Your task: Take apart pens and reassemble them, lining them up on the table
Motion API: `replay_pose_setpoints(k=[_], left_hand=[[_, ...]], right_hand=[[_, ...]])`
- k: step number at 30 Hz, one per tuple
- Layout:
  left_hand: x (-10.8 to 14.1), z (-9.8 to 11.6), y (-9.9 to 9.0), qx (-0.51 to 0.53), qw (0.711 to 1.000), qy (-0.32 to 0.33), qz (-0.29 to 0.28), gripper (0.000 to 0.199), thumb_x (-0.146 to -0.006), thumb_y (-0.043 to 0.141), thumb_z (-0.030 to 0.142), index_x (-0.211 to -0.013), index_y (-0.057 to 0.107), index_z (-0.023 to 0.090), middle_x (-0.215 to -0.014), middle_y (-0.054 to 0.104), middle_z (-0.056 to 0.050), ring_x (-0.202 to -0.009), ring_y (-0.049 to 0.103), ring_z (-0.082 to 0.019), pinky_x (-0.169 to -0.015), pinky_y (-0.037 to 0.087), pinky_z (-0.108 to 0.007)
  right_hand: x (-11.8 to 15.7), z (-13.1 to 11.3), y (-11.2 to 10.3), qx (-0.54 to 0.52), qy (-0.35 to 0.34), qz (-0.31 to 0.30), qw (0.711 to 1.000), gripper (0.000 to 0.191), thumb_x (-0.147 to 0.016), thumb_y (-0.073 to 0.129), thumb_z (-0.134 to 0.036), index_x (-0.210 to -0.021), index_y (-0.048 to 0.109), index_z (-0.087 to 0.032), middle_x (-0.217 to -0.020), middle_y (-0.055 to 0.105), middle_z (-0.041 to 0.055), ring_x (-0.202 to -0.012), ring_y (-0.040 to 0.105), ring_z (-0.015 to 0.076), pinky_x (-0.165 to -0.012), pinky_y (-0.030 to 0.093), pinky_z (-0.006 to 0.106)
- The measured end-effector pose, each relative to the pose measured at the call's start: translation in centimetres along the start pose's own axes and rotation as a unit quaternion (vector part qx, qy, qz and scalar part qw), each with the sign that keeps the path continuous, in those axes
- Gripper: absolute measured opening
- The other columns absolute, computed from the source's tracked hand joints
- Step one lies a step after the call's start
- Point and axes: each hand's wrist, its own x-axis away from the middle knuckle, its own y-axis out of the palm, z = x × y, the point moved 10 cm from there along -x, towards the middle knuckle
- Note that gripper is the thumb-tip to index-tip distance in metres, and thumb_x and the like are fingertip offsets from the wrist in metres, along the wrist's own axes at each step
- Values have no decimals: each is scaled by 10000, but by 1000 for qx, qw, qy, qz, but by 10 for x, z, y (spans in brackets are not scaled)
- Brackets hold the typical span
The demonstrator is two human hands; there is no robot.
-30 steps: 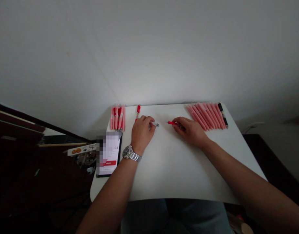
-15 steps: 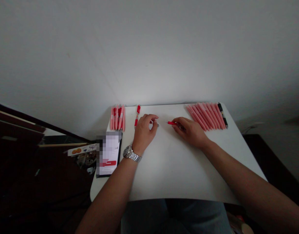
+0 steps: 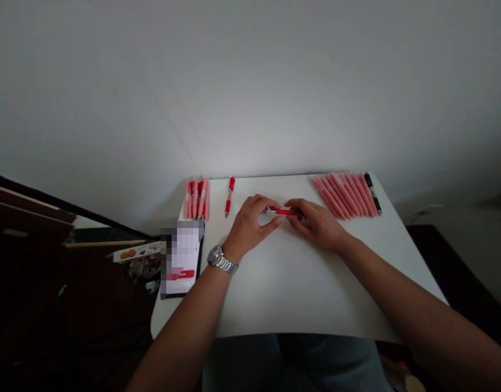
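Note:
Over the middle of the white table (image 3: 275,283), my right hand (image 3: 316,222) grips a red pen part (image 3: 285,212) between thumb and fingers, its tip end pointing left. My left hand (image 3: 254,223), with a silver watch on the wrist, meets that left end with thumb and forefinger closed around it; a small metallic piece shows between them, too small to make out. Behind my left hand lies a red pen (image 3: 230,196). Several pink pens (image 3: 346,195) lie side by side at the back right, with a black pen (image 3: 373,194) beside them.
At the back left lies a group of pink and red pens (image 3: 197,198). A phone (image 3: 182,261) with a lit screen rests near the left edge. A pale wall (image 3: 250,98) rises behind the table. Low on the left, a cluttered box sits beside the table.
My left hand has moved right, and its fingertips have come to the left end of the red pen part. My right hand has barely moved and keeps its grip.

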Motion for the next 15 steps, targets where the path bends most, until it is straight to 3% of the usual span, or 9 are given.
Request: replay_pose_setpoints(k=[15], left_hand=[[0,-7,3,7,1000,-27,-9,95,-949,647,294,-1020,640,231,-975,645,-34,-941,588,-196,-874,499,-357]], right_hand=[[-1,-2,-1,-22,6,3,1000,139,-995,535,-318,-1099,522,-227,-940,674,73,-783,653,189,-693,528,311]])
